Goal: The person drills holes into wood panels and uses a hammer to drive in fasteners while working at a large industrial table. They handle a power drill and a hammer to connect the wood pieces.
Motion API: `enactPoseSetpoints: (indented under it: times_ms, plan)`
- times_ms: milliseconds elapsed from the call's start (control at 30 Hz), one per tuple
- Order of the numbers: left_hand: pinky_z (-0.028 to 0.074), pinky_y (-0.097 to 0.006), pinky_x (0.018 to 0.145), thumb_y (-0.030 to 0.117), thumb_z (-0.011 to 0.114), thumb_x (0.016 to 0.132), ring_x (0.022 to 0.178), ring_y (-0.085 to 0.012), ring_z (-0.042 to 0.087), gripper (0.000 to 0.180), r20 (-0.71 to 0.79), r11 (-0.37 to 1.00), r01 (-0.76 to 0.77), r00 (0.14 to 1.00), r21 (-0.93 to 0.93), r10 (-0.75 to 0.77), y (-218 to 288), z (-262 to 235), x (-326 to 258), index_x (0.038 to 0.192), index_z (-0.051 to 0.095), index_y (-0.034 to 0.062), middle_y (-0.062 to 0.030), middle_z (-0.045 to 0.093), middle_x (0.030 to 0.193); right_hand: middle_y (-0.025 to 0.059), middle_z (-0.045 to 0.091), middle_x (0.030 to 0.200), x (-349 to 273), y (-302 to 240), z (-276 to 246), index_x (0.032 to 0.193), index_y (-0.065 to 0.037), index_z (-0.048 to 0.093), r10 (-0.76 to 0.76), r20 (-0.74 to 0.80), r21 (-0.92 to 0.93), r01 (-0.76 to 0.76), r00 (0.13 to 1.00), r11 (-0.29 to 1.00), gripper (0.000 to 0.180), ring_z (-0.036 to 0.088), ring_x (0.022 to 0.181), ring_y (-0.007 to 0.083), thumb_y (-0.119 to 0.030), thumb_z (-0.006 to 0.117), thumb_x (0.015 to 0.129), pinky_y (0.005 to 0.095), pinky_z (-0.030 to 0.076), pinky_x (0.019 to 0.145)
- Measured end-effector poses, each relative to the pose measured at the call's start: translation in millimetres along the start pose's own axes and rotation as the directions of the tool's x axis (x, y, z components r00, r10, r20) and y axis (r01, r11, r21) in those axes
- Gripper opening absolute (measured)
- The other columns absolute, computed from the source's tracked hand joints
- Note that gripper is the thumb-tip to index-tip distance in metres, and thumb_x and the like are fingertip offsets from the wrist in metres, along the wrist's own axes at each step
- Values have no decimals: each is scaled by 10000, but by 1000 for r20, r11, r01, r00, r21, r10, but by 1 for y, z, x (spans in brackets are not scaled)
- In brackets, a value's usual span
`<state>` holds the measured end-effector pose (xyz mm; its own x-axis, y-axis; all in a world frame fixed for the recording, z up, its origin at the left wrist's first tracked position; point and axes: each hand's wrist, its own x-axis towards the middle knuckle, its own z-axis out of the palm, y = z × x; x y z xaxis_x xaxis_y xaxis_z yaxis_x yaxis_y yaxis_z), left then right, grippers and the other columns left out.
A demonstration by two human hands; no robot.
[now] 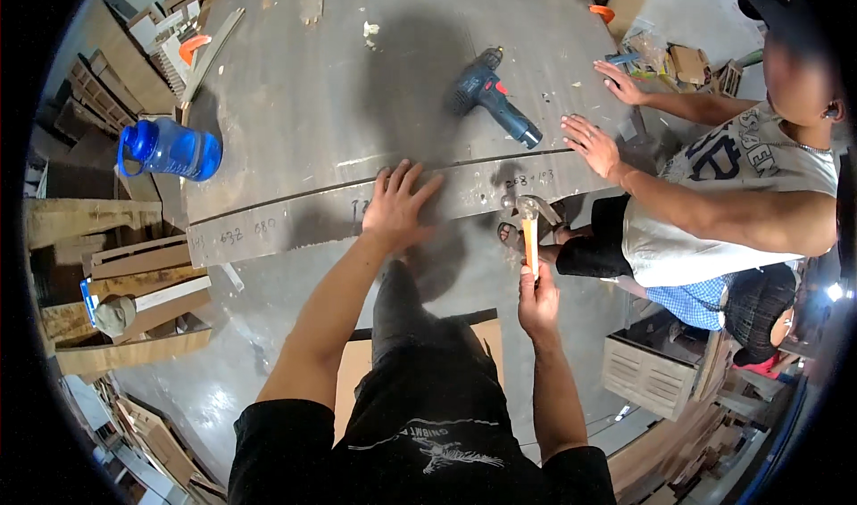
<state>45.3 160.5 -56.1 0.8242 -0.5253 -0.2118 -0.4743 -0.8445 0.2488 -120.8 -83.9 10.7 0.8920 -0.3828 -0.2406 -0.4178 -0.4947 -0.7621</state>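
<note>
My left hand (397, 205) lies with fingers spread on a long grey board strip (312, 222) at the near edge of the worktable (295, 86). A dark seam runs between the strip and the larger grey surface. My right hand (538, 303) is wrapped round the handle of a claw hammer (532, 237) with an orange grip. The hammer's metal head is over the strip's near edge, to the right of my left hand; whether it touches the strip I cannot tell. A dark cordless drill (500, 103) lies on the surface beyond the hammer.
A co-worker's two hands (592, 144) rest at the table's right side. On the left stands a blue water jug (170, 150). Orange clamps (603, 12) sit at the far edges. Wood offcuts (134, 277) are stacked at left; a wooden cabinet (650, 376) stands at lower right.
</note>
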Motion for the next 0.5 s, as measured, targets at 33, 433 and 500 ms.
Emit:
enactPoseSetpoints:
  times_ms: [33,433,500]
  plan:
    - [123,-527,1194,582,716,751,1482,-308,153,957,0,1000,10,1000,-2,-10,0,-3,0,1536,233,325,-71,246,1583,42,505,651,0,-10,1,1124,-38,567,-119,-66,-40,116,991,992,203,447,542,116,-199,535,1004,282,381,512]
    - [145,-523,1195,596,677,780,1472,-289,187,887,-26,1000,-4,1000,-8,3,-1,-3,-3,1520,267,329,-55,273,1566,230,615,765,19,-34,4,1144,-43,518,-269,-9,-317,252,963,914,198,612,655,406,-170,528,992,450,473,580]
    - [148,-519,1193,583,672,791,1470,-290,189,873,-34,1000,4,999,-26,-5,-3,0,-5,1521,266,328,-58,276,1564,211,646,898,8,-56,-8,1253,-12,489,-310,-77,-164,295,947,941,295,637,740,332,-147,491,990,418,498,659]
